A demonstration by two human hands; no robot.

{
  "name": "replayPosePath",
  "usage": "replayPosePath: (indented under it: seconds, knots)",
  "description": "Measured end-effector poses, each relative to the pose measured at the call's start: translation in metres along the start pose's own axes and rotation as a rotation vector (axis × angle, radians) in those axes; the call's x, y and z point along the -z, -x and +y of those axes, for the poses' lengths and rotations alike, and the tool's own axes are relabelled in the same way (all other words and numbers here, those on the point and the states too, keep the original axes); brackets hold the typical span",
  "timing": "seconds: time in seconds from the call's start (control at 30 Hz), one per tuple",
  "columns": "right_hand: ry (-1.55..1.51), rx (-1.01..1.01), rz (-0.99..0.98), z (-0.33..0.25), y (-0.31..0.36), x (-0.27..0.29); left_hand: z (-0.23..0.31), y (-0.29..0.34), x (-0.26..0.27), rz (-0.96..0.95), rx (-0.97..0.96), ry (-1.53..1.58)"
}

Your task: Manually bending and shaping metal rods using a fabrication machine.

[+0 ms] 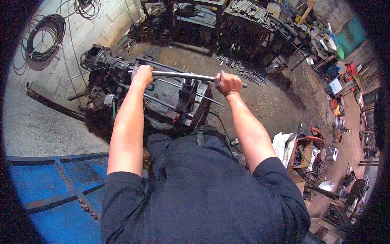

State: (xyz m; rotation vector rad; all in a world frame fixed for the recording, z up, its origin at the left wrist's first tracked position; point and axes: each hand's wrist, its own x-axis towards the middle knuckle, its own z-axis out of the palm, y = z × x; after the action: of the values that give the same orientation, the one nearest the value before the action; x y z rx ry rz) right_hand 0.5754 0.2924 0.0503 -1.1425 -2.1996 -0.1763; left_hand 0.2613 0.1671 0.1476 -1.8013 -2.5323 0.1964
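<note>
A long, bare metal rod (183,75) lies crosswise in front of me, above a greasy machine (185,97) with guide bars. My left hand (141,75) is closed around the rod's left part, close to the machine's round chuck-like head (120,65). Near the rod's right end, my right hand (228,83) grips it in a fist, and a short length sticks out past the knuckles. Between the hands the rod passes over an upright dark block on the machine. A thinner rod (209,99) slants out below it.
Coiled cable (45,38) hangs on the block wall at left. Blue metal panels (44,183) stand at lower left. Many loose rods (243,67) lie on the floor beneath a bench piled with more rods (250,11). Cluttered shelves and a white sack (283,146) are at right.
</note>
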Motion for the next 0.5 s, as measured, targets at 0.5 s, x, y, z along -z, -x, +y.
replayPosePath:
  seconds: [0.5]
  knots:
    - [-0.213, 0.177, -0.051, -0.033, -0.127, -0.065, 0.098, 0.168, 0.014, -0.303, 0.270, 0.498]
